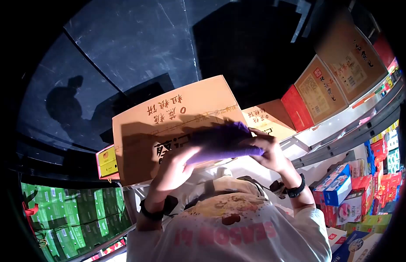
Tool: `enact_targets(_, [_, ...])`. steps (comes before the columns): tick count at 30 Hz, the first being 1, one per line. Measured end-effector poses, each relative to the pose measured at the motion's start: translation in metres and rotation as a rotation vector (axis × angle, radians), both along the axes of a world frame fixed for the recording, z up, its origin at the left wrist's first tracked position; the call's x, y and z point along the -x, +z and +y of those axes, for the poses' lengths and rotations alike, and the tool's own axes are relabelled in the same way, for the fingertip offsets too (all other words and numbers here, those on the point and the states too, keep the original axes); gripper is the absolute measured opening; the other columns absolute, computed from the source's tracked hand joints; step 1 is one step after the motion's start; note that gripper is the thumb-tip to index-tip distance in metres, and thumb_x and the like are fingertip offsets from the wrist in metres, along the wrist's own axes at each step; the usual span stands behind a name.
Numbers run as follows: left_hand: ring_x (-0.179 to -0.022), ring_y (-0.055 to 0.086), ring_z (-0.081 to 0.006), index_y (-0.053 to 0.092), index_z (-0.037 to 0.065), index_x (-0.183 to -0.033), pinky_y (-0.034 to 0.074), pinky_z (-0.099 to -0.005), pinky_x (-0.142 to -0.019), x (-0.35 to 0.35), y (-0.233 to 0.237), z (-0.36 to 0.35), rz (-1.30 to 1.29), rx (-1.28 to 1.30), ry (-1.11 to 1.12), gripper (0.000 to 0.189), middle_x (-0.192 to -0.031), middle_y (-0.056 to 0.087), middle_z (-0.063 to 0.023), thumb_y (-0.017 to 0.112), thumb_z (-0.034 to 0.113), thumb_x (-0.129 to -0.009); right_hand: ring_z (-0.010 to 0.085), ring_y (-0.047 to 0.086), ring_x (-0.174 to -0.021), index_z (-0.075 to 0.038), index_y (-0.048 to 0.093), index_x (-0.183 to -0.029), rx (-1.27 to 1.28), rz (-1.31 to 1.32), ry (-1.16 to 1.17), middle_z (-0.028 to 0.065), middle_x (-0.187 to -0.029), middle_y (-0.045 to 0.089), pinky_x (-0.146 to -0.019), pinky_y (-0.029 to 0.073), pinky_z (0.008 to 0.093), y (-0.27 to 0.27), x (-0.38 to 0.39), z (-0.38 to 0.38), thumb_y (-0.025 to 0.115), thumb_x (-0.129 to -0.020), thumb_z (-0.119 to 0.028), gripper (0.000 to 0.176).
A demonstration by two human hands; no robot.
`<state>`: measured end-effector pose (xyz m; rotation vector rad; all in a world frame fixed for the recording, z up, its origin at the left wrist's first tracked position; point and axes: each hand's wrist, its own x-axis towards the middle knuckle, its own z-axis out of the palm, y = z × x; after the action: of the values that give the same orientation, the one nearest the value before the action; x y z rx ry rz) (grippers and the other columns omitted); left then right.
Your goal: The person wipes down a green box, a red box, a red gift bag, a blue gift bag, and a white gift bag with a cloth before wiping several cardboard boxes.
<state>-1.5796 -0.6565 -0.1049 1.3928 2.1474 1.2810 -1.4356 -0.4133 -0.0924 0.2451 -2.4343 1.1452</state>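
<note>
A purple cloth (225,142) is stretched between my two hands, just in front of a large cardboard box (133,148) with printed characters. My left hand (174,168) has its fingers closed on the cloth's left end; the fingertips are partly lost in shadow. At the cloth's right end, my right hand (270,150) pinches it between thumb and fingers. Dark bands circle both wrists. The cloth's underside hangs over the box's near edge, and its upper part is dark and blurred.
More cardboard boxes (314,94) and a red box (297,108) line the right. Green cartons (76,214) are stacked at the lower left, near a yellow box (108,161). Colourful packages (336,185) stand at the lower right. A dark wall (137,39) rises behind.
</note>
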Motion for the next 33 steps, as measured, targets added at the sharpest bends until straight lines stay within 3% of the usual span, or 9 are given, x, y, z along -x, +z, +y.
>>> enact_targets(3, [-0.083, 0.062, -0.0126, 0.057, 0.001, -0.110, 0.048, -0.0240, -0.067, -0.003, 0.032, 0.011, 0.127, -0.265, 0.199, 0.030, -0.102, 0.064, -0.0122, 0.062, 0.003, -0.081, 0.0140, 0.063, -0.071, 0.000, 0.064, -0.092, 0.301, -0.024, -0.081, 0.0102, -0.079, 0.064, -0.065, 0.049, 0.0260, 0.018, 0.008, -0.003, 0.067, -0.077, -0.009, 0.018])
enact_targets(8, [-0.089, 0.055, -0.0131, 0.042, 0.000, -0.126, 0.044, -0.0248, -0.080, 0.016, 0.038, 0.039, -0.055, -0.381, 0.432, 0.045, -0.115, 0.056, -0.0105, 0.056, 0.000, -0.083, 0.0192, 0.062, -0.064, -0.002, 0.050, -0.115, 0.136, -0.001, -0.347, 0.0143, -0.078, 0.063, -0.060, 0.049, 0.0278, 0.028, 0.065, 0.002, 0.065, -0.079, -0.011, 0.040])
enact_targets(10, [-0.105, 0.054, -0.0226, 0.041, 0.003, -0.127, 0.042, -0.0304, -0.088, 0.015, 0.030, 0.041, 0.285, -0.308, 0.548, 0.047, -0.121, 0.051, -0.0155, 0.058, 0.006, -0.083, 0.0353, 0.057, -0.091, -0.003, 0.038, -0.128, -0.135, 0.106, -0.348, 0.0209, -0.103, 0.057, -0.079, 0.047, 0.0382, 0.019, 0.074, 0.003, 0.064, -0.075, -0.007, 0.059])
enact_targets(14, [-0.117, 0.044, -0.0345, 0.048, 0.001, -0.121, 0.037, -0.0397, -0.096, -0.003, 0.023, 0.039, 0.437, -0.079, 0.316, 0.043, -0.127, 0.044, -0.0201, 0.059, 0.015, -0.083, 0.0375, 0.041, -0.118, -0.004, 0.046, -0.125, -0.439, 0.105, -0.223, 0.0206, -0.125, 0.045, -0.097, 0.036, 0.0418, 0.004, 0.066, -0.009, 0.065, -0.074, -0.015, 0.055])
enact_targets(17, [-0.126, 0.027, -0.0444, 0.044, 0.003, -0.126, 0.032, -0.0470, -0.100, -0.013, -0.010, 0.054, 0.539, 0.263, 0.222, 0.059, -0.135, 0.031, -0.0255, 0.059, 0.037, -0.080, 0.0375, 0.029, -0.128, -0.006, 0.043, -0.129, -0.700, -0.122, -0.093, 0.0197, -0.137, 0.033, -0.104, 0.026, 0.0446, -0.021, 0.055, -0.020, 0.051, -0.085, -0.035, 0.053])
enact_targets(20, [-0.131, 0.018, -0.0421, 0.029, -0.004, -0.133, 0.026, -0.0466, -0.105, -0.022, -0.008, 0.053, 0.601, 0.402, 0.145, 0.078, -0.139, 0.021, -0.0275, 0.058, 0.044, -0.080, 0.0372, 0.023, -0.131, -0.009, 0.039, -0.133, -0.655, -0.127, -0.092, 0.0186, -0.140, 0.030, -0.107, 0.018, 0.0465, -0.025, 0.051, -0.018, 0.048, -0.087, -0.037, 0.054])
enact_targets(25, [-0.133, 0.009, -0.0425, 0.018, -0.004, -0.137, 0.012, -0.0523, -0.107, 0.011, -0.020, 0.053, 0.707, 0.601, -0.062, 0.095, -0.143, 0.010, -0.0280, 0.031, 0.070, -0.079, 0.0428, 0.004, -0.134, -0.014, 0.024, -0.140, -0.777, -0.499, -0.012, 0.0194, -0.146, 0.009, -0.107, 0.011, 0.0536, -0.008, 0.070, -0.013, 0.042, -0.089, -0.047, 0.063])
enact_targets(30, [-0.134, 0.011, -0.0397, 0.021, 0.001, -0.138, 0.010, -0.0503, -0.108, 0.053, 0.020, 0.082, 0.560, 0.809, -0.102, 0.078, -0.145, 0.011, -0.0235, 0.021, 0.061, -0.088, 0.0450, 0.005, -0.133, -0.014, 0.022, -0.140, -0.812, -0.521, -0.027, 0.0229, -0.146, 0.006, -0.108, 0.011, 0.0495, -0.008, 0.114, 0.010, 0.043, -0.086, -0.054, 0.071])
enact_targets(33, [-0.131, 0.020, -0.0396, 0.025, -0.003, -0.135, 0.016, -0.0510, -0.107, 0.087, 0.012, 0.101, 0.686, 0.660, -0.040, 0.061, -0.142, 0.020, -0.0247, 0.037, 0.038, -0.092, 0.0404, 0.005, -0.134, -0.015, 0.020, -0.141, -0.727, -0.580, -0.076, 0.0225, -0.146, 0.005, -0.109, 0.011, 0.0464, -0.004, 0.136, 0.023, 0.045, -0.084, -0.057, 0.075])
